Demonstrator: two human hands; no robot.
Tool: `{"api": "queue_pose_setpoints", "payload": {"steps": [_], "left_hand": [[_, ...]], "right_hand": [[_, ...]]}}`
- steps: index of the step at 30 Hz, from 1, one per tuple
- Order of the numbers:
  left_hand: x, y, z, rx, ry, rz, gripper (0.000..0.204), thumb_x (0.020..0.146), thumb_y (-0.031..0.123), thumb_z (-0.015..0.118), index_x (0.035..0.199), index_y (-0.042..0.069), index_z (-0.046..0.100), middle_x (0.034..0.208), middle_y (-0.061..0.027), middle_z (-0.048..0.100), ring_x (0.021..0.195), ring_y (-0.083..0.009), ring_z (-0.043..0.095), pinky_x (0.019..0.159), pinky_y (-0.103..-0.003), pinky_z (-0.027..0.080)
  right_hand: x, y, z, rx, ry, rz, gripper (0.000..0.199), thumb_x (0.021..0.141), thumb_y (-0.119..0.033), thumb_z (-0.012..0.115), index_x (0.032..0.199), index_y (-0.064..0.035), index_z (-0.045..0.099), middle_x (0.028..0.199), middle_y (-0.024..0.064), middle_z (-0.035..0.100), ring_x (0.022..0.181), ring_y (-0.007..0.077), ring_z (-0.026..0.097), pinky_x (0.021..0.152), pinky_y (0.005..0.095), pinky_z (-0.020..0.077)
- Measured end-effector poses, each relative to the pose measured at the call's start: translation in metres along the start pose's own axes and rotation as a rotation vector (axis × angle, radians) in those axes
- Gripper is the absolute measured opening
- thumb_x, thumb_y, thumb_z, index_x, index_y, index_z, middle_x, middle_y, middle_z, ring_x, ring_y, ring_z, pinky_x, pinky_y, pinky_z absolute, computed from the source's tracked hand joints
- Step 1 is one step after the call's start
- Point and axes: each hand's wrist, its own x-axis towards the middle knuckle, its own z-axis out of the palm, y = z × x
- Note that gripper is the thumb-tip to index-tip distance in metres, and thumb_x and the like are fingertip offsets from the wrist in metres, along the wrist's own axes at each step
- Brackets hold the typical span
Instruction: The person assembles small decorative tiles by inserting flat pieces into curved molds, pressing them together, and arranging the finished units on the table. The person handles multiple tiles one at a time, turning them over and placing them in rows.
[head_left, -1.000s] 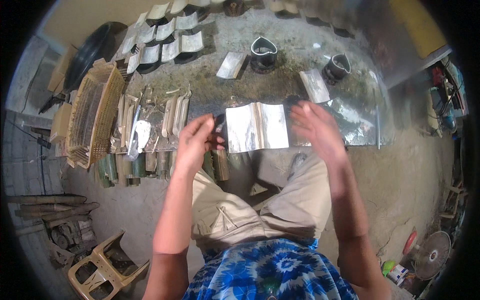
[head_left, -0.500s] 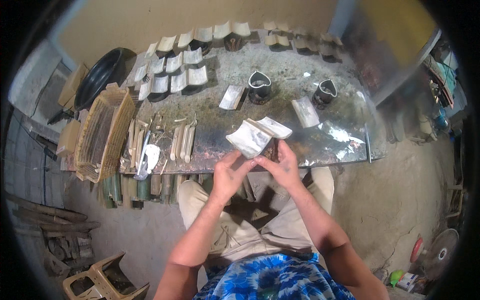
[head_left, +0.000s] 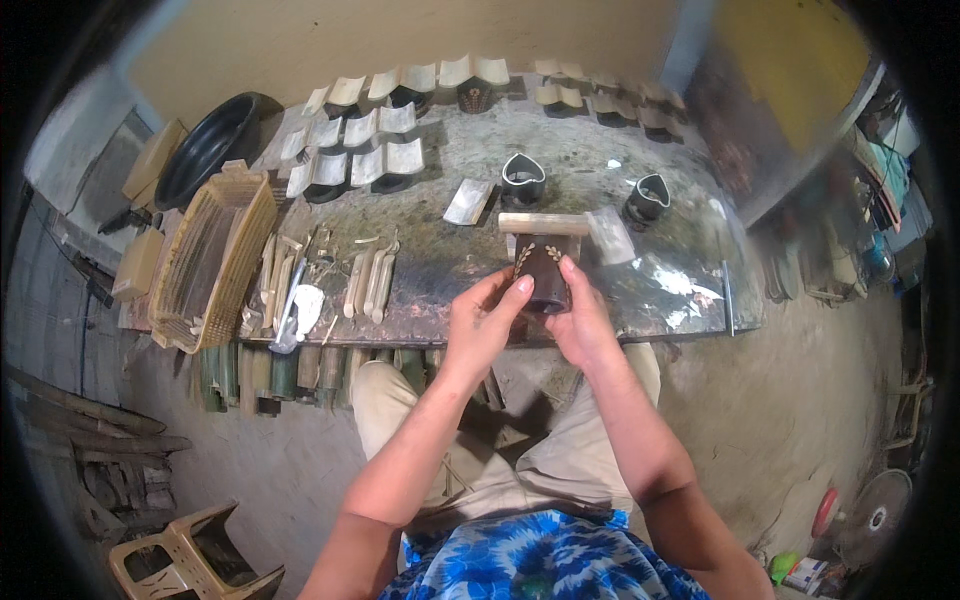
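Both hands are gripping one dark brown cup [head_left: 543, 273] with a leaf picture on it. Left hand [head_left: 482, 322] is hugging its near side and right hand [head_left: 582, 320] is pinching its other side. It is hanging in the air just above the near edge of the stone surface [head_left: 450, 270], under a pale bamboo strip [head_left: 544, 223]. If a thumb is slipping, the cup could be dropping onto that hard edge and chipping.
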Motion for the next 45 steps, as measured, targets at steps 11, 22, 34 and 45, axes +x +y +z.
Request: {"api": "queue_pose_setpoints", "payload": {"steps": [11, 22, 34, 45], "left_hand": [[0.009, -0.005, 0.003, -0.382, -0.091, -0.077, 0.071, 0.091, 0.028, 0.073, 0.140, -0.011, 0.039, 0.120, -0.0138, 0.060, 0.102, -0.0166, 0.062, 0.082, -0.029, 0.053], [-0.008, -0.009, 0.019, 0.843, 0.221, 0.832, 0.062, 0.078, 0.011, 0.079, 0.133, 0.000, 0.052, 0.123, -0.0192, 0.057, 0.113, -0.0360, 0.056, 0.098, -0.043, 0.046], [0.001, -0.006, 0.023, -0.124, 0.010, 0.134, 0.060, 0.091, 0.022, 0.071, 0.136, -0.004, 0.043, 0.103, -0.0122, 0.064, 0.086, -0.0157, 0.065, 0.078, -0.030, 0.053], [0.003, 0.010, 0.027, -0.145, 0.047, 0.020, 0.063, 0.088, 0.023, 0.077, 0.130, -0.008, 0.041, 0.099, -0.0129, 0.065, 0.084, -0.0143, 0.064, 0.072, -0.029, 0.055]], "right_hand": [[0.002, 0.004, 0.003, -0.024, -0.098, -0.109, 0.037, 0.103, -0.037, 0.053, 0.120, -0.0057, 0.061, 0.112, 0.0029, 0.066, 0.102, 0.0131, 0.060, 0.092, 0.0329, 0.0459], [-0.005, -0.015, 0.023, -0.057, -0.021, -0.102, 0.038, 0.085, -0.018, 0.078, 0.116, -0.0047, 0.060, 0.105, 0.0049, 0.065, 0.093, 0.0129, 0.062, 0.080, 0.0327, 0.0544], [0.016, -0.004, -0.002, 0.033, -0.169, -0.040, 0.051, 0.098, -0.045, 0.049, 0.126, -0.0023, 0.053, 0.110, 0.0139, 0.065, 0.094, 0.0254, 0.067, 0.086, 0.0409, 0.0546], [0.009, -0.012, 0.005, -0.015, -0.062, -0.022, 0.046, 0.102, -0.047, 0.046, 0.124, -0.0076, 0.056, 0.111, 0.0074, 0.066, 0.100, 0.0204, 0.065, 0.089, 0.0385, 0.0515]]}}
